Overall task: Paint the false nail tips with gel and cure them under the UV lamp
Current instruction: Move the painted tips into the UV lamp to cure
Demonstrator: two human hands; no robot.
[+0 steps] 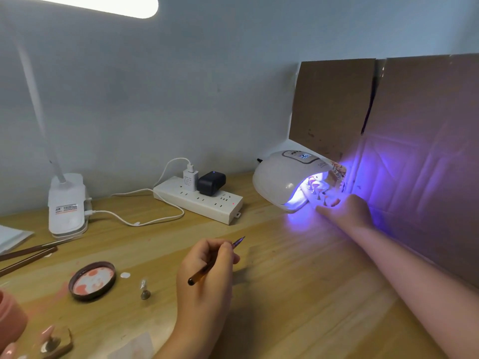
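Observation:
My left hand [204, 270] grips a brown-handled gel brush [215, 260] above the middle of the wooden table, bristles pointing up and right. My right hand [347, 211] reaches to the mouth of the white UV lamp [280, 177], which glows violet. Several nail tips on small stands [317, 189] stand inside the lamp. Something pink [335, 202] shows at my right fingertips; glare hides whether they hold it. A clear tip on a stand [145, 291] is left of my left hand. Pink tips on stands [49, 338] sit at the bottom left.
A dark lid smeared with pink gel [92, 279] lies at the left, a pink jar [10, 314] beyond it. Loose brushes [26, 252], a desk lamp base [67, 203] and a power strip [198, 200] line the back. Cardboard [414, 125] stands behind the lamp.

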